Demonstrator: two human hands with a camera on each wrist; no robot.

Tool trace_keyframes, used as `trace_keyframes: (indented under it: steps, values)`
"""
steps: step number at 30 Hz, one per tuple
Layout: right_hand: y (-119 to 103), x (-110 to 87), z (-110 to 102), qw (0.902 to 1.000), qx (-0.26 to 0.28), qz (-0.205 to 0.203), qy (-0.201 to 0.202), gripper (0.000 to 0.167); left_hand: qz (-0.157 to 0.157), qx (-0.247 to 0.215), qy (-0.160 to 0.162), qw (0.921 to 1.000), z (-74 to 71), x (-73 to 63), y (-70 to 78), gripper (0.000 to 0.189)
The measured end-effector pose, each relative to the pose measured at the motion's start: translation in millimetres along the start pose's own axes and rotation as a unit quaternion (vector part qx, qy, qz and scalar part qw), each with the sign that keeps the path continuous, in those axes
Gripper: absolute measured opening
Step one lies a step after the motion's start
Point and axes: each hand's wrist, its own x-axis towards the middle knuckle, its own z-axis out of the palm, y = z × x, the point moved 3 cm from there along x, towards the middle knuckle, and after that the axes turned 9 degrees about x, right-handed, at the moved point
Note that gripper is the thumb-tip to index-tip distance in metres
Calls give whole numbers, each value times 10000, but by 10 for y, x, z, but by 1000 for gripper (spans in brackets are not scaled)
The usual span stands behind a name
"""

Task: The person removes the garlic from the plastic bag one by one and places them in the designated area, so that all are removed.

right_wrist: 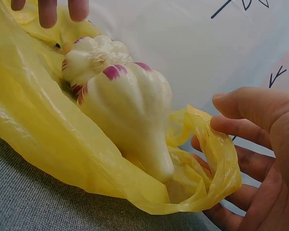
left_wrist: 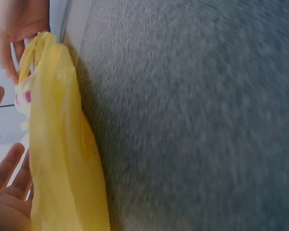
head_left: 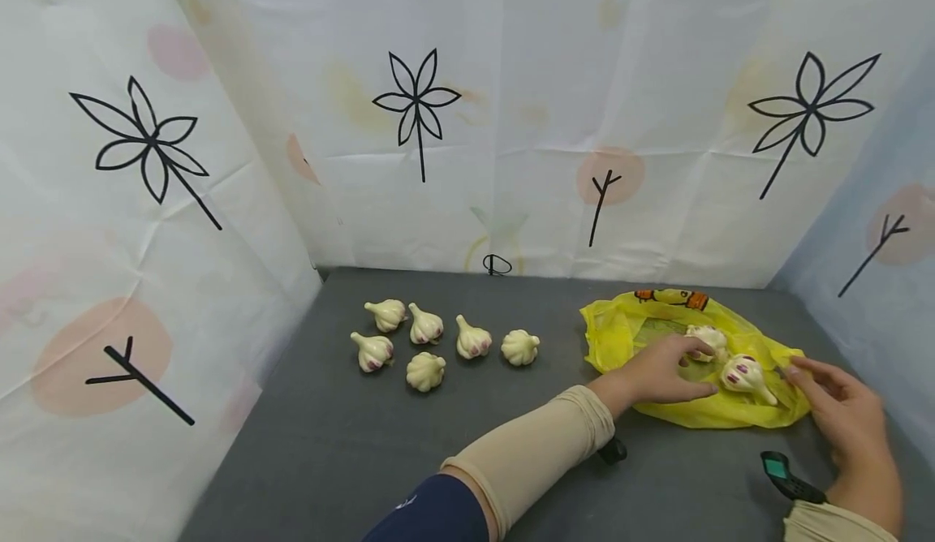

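A yellow plastic bag point(head_left: 617, 323) lies spread on the right of the grey table with its mouth open. Two garlic bulbs rest on it, one with purple patches point(head_left: 743, 373) and a paler one point(head_left: 705, 337) behind. My left hand point(head_left: 668, 367) reaches over the bag beside the paler bulb, thumb and fingers apart; the left wrist view shows its spread fingers point(left_wrist: 20, 178) holding nothing. At the bag's right end, my right hand point(head_left: 847, 404) holds the plastic edge. In the right wrist view its fingers pass behind a loop of the bag point(right_wrist: 216, 159), with the thumb raised off it.
Several garlic bulbs point(head_left: 426, 372) stand in a loose group on the grey table point(head_left: 380, 445), left of the bag. White cloth point(head_left: 504, 136) with plant drawings walls in the back and both sides. Dark wrist devices point(head_left: 792, 477) sit near the wrists.
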Motion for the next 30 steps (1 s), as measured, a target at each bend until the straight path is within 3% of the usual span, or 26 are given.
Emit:
trace_keyframes:
  steps: [7,13,21,30]
  values:
    - [-8,17,-25,9999,87,22,-138,46,71,333,26,9994,52,97,27,56]
    - [18,-12,29,9988,181,-234,-391,41,-111,791,32,9968,69,139,45,57]
    - [56,10,-15,9990,294,-90,-319,45,-150,718,-205,9971,98,200,116,57]
    - [20,-13,-76,9993,292,-64,-228,41,-74,946,-154,9954,127,290,161,56]
